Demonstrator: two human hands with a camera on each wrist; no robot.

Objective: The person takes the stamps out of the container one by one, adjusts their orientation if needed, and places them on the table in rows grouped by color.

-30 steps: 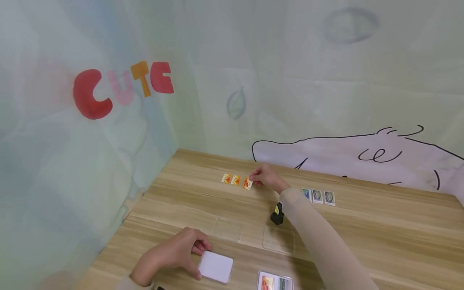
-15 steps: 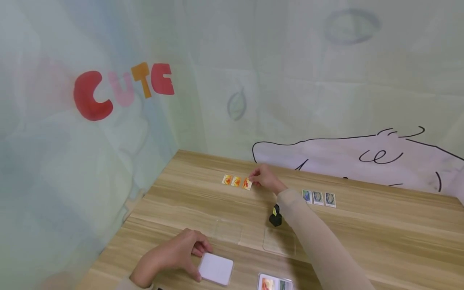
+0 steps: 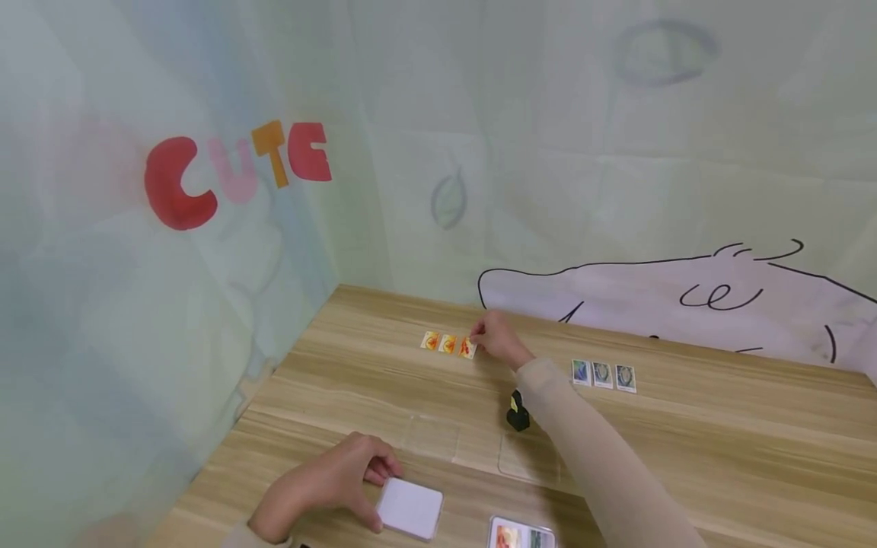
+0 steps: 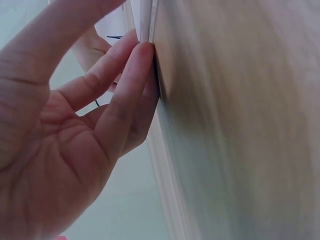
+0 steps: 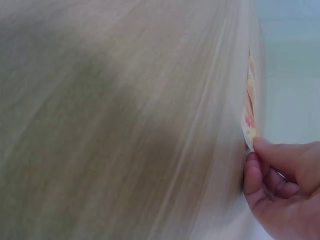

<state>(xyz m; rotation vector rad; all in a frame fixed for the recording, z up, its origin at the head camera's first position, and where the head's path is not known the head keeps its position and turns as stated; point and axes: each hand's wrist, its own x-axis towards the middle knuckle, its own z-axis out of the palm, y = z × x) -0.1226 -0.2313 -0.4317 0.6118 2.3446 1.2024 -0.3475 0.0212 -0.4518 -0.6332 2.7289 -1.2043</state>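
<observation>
In the head view, my left hand [image 3: 336,479] spans a white square case or stack [image 3: 411,508], thumb at one side and fingers at the other. The left wrist view shows the fingertips [image 4: 145,49] against its thin edge. Far across the table, my right hand [image 3: 502,339] pinches the right edge of a small red and orange card [image 3: 467,348]. That card lies third in a row, beside two orange cards [image 3: 448,344]. Seen from the right wrist, thumb and forefinger meet at the near end of the card [image 5: 249,122], which is at the tabletop.
Three blue and grey cards [image 3: 601,374] lie in a row to the right. A small black object with a yellow patch [image 3: 518,412] is beside my right sleeve. Two clear plastic pieces [image 3: 430,438] lie mid-table. A case with picture cards [image 3: 522,534] is cut by the bottom edge.
My right forearm has shifted slightly left, showing more of the leftmost blue card. The right hand stays at the same card. My left hand has hardly moved.
</observation>
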